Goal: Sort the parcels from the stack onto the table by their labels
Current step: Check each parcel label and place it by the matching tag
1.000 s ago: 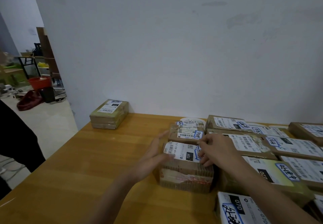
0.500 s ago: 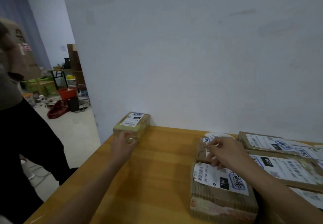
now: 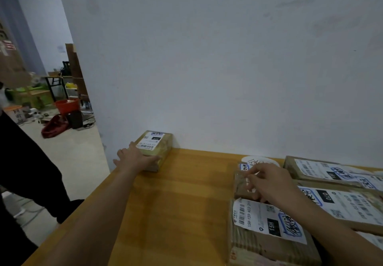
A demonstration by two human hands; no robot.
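A lone brown parcel with a white 010 label lies at the far left corner of the wooden table, against the wall. My left hand rests on its near end, fingers spread, thumb lying across the near edge. My right hand hovers with loosely curled fingers over a small brown parcel and touches its top; it holds nothing. In front of that one lies a corrugated parcel labelled 15H. Behind it a round white label shows.
Several flat labelled parcels fill the table's right side, up to the wall. A person in black stands off the table's left edge. A red bucket and clutter sit on the floor beyond.
My left hand left the 15H parcel, reached across to the far left corner and landed on the lone parcel. My right hand stayed over the small parcel. My view swung left.
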